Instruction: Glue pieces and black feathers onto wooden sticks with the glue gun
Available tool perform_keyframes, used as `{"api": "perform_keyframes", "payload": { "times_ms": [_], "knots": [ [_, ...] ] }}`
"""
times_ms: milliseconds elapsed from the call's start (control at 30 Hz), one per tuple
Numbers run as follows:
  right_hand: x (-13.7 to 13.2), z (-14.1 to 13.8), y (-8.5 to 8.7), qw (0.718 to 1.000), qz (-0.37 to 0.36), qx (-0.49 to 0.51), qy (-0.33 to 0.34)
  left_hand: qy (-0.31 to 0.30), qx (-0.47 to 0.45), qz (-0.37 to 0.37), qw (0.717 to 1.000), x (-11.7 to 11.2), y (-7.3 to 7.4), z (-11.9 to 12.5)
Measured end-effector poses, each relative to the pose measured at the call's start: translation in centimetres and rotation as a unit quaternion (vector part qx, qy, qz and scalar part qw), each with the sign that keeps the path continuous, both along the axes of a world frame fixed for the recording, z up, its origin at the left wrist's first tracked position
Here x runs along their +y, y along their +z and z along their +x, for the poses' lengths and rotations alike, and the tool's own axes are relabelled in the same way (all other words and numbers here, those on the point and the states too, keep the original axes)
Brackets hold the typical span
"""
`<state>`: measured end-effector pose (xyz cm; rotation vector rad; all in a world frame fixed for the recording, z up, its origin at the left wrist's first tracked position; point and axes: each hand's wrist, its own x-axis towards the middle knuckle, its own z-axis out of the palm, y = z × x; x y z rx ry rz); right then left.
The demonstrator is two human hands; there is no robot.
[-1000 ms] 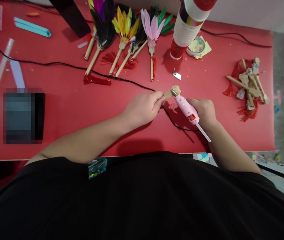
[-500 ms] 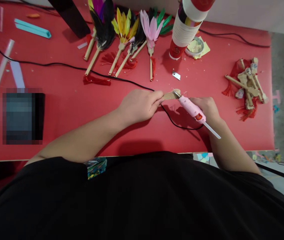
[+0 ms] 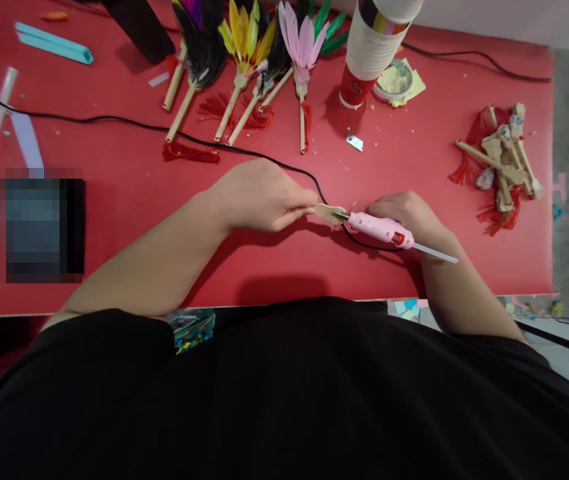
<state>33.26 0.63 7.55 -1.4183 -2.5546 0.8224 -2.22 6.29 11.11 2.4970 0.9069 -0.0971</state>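
Our left hand (image 3: 259, 197) has its fingers pinched on a small wooden piece (image 3: 327, 213), held low over the desk (image 3: 114, 267) near its front edge. Our right hand (image 3: 407, 213) is clenched round the pink glue gun (image 3: 379, 228), with the nozzle touching the piece's end. We judge gluing is in hand; the next move calls for a steady nozzle and fingers kept off the glue.

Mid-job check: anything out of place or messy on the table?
The black cord loops right under the glue gun and wooden piece, where it could snag. Pale crumbs litter the table by the cups.
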Motion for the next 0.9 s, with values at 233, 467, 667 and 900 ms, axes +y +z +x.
{"api": "perform_keyframes", "payload": {
  "times_ms": [233, 467, 667, 900],
  "knots": [
    [0.2, 0.7, -0.5, 1.000, 0.024, 0.016, 0.003, -0.011, 0.006, 0.029, 1.000, 0.2, -0.2, -0.1],
    [0.0, 1.4, -1.6, 0.998, 0.057, -0.014, -0.019, 0.017, -0.017, 0.067, 0.997, -0.1, -0.8, 0.3],
    [1.1, 1.9, -2.4, 0.979, 0.098, -0.047, -0.174, 0.068, -0.012, 0.059, 0.996, -0.6, 0.1, 0.4],
    [1.8, 3.1, -3.4, 0.914, 0.238, 0.074, -0.320, 0.084, -0.044, 0.072, 0.993, -0.9, -0.3, 0.5]
  ]
}}
